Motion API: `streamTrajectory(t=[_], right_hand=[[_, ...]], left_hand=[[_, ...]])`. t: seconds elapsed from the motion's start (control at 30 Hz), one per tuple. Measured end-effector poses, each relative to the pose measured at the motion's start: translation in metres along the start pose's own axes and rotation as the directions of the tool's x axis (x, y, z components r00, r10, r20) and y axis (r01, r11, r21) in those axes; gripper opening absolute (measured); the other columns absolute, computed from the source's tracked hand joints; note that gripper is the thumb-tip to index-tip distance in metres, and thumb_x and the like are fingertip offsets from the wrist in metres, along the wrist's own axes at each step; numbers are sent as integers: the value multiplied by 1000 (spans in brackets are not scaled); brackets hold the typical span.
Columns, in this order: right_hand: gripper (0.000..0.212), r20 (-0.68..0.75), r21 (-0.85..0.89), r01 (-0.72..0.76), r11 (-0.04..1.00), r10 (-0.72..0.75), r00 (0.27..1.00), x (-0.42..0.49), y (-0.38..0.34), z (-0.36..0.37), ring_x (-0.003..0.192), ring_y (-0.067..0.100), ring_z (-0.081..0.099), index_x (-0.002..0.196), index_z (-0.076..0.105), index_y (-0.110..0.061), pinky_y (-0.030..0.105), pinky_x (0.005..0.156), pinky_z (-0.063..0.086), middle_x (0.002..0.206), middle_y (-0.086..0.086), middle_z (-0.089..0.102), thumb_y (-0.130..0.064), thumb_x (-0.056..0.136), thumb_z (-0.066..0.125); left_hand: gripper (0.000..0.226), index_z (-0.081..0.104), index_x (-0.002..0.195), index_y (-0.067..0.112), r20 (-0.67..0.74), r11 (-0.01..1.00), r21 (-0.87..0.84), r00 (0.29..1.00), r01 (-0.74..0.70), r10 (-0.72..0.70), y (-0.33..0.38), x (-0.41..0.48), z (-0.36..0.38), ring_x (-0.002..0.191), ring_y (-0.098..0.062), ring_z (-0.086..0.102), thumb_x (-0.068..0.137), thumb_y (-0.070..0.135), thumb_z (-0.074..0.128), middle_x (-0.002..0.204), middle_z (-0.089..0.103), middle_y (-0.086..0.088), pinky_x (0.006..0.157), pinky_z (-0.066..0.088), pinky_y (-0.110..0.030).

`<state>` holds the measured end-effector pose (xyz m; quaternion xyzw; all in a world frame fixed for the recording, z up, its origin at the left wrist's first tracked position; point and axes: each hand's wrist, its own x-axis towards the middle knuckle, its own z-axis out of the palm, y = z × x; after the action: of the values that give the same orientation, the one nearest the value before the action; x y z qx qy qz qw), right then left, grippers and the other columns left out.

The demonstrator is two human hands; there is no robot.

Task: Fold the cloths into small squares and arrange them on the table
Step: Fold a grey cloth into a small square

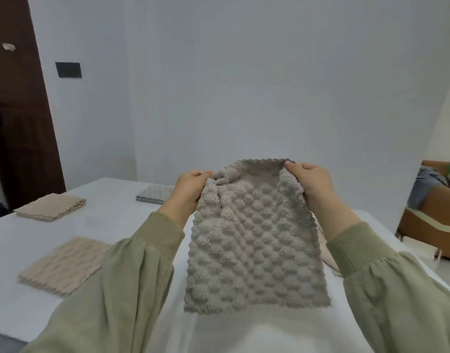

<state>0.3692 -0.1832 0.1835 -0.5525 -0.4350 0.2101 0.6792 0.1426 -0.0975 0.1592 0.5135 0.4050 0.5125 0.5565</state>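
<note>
- Head view: where is the cloth (254, 240)?
- Lifted over the table (117, 215), hanging down toward the person from its top edge.
- And the grip?
- Left hand (190, 188) clutches the bunched top left corner; right hand (311, 182) pinches the top right corner. The rest hangs free between the sleeves (142, 263)

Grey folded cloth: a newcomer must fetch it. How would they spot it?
On the white table, look to the far edge. The grey folded cloth lies there, beyond the left hand. Unlike the far beige cloth and near beige cloth to its left, it is grey.
</note>
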Motion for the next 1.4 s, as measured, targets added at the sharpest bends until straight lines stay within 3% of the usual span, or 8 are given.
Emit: streamTrajectory(t=[0.1, 0.23, 0.33, 0.57, 0.83, 0.93, 1.13, 1.4], right_hand=[[20, -59, -147, -32, 989, 24, 998, 16, 21, 4, 44, 8, 50, 74, 60, -5, 17, 43, 41, 49, -1, 47, -20, 81, 72], [58, -64, -484, -103, 869, 83, 995, 22, 64, 8, 124, 28, 49, 138, 40, -6, 37, 105, 38, 135, 14, 50, -19, 87, 64], [63, 54, -691, 56, 721, -25, 998, 1, 95, 15, 140, 28, 26, 146, 22, -7, 37, 114, 23, 153, 13, 25, -12, 92, 52], [49, 515, -852, 438, 287, 306, 801, -87, 163, 32, 143, 21, 15, 146, 27, -25, 52, 113, 11, 156, 0, 21, -40, 100, 28], [47, 19, -986, 65, -156, 280, 960, -81, 162, -26, 143, 31, 9, 134, 44, -18, 63, 110, 6, 156, 6, 17, -15, 89, 34], [55, -60, -994, -41, -101, 194, 979, -76, 159, -37, 144, 36, 2, 140, 35, -13, 63, 109, 7, 158, 13, 5, -10, 86, 41], [52, 517, -811, 452, 372, 93, 851, -111, 162, 13, 144, 22, 15, 149, 20, -18, 49, 117, 12, 158, 5, 14, -32, 100, 30], [56, 137, -990, 119, 69, 390, 911, -85, 178, -30, 146, 23, 5, 150, 11, -19, 56, 114, 2, 159, 3, 7, -41, 98, 13]], left_hand=[[15, 64, 93, 3, -53, 996, -23, 995, 82, -83, -18, 12, -3, 70, -25, 56, 91, 17, 60, 82, 59, -14, 67, 51, -37], [52, 29, 145, 12, -68, 964, 237, 992, 121, -108, -57, 13, -8, 86, -17, 57, 97, 20, 45, 121, 51, -10, 72, 47, -30], [61, 14, 151, 18, 61, 707, 700, 994, -105, 87, -90, 4, -8, 138, -23, 28, 98, 23, 44, 157, 16, -5, 109, 28, -36], [56, 16, 151, 23, 477, 46, 879, 875, -474, -82, -168, -35, -6, 145, -20, 10, 100, 45, 25, 159, 12, 0, 117, 13, -39], [56, 11, 151, 29, 395, 61, 919, 909, -390, -132, -177, -39, -14, 146, -14, 2, 100, 49, 20, 160, 4, 9, 118, 6, -45], [57, 10, 151, 29, 387, 46, 922, 913, -384, -132, -177, -38, -14, 146, -14, 2, 99, 50, 19, 160, 3, 8, 118, 6, -45], [57, 9, 151, 29, 363, 31, 931, 920, -362, -150, -176, -41, -13, 146, -15, 1, 99, 51, 18, 160, 2, 8, 118, 5, -46], [58, 11, 151, 29, 298, -7, 953, 937, -304, -181, -169, -57, -11, 146, -20, 5, 98, 52, 18, 160, 6, 5, 115, 9, -52]])
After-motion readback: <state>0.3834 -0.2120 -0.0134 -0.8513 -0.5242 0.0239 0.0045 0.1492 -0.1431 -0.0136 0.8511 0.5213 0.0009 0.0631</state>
